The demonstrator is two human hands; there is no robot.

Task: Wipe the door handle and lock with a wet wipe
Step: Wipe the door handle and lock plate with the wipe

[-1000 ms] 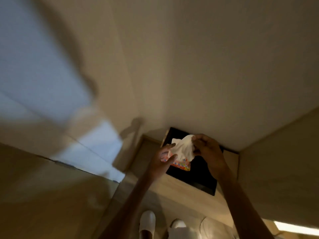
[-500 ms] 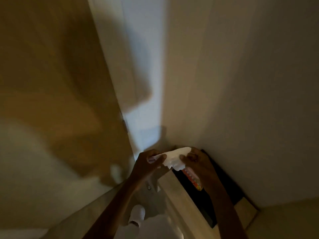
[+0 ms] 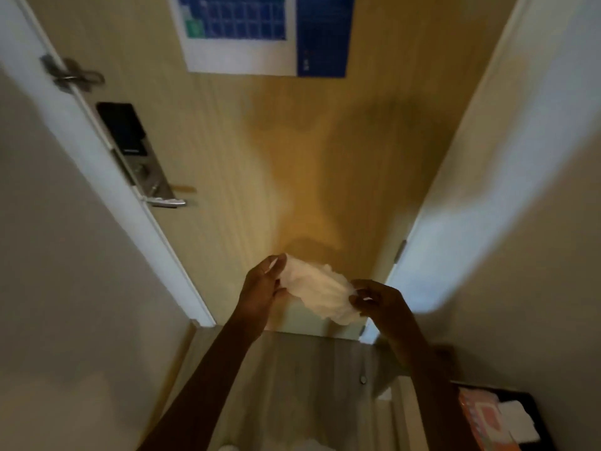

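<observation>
A white wet wipe (image 3: 320, 294) is stretched between my two hands in front of a wooden door (image 3: 292, 151). My left hand (image 3: 261, 291) pinches its left end and my right hand (image 3: 379, 301) pinches its right end. On the door's left edge sits a lock (image 3: 130, 138) with a black panel above a metal plate, and below it a silver lever handle (image 3: 166, 201). Both hands are well below and to the right of the handle, apart from it.
A swing latch (image 3: 70, 74) is fixed above the lock. A blue and white notice (image 3: 260, 30) hangs on the door. At the lower right, an orange wipe pack (image 3: 484, 421) lies on a dark tray (image 3: 533, 408). Walls close in on both sides.
The view has swung from the corner with the tray round to the door. The wipe has come away from the pack and is now spread between both hands.
</observation>
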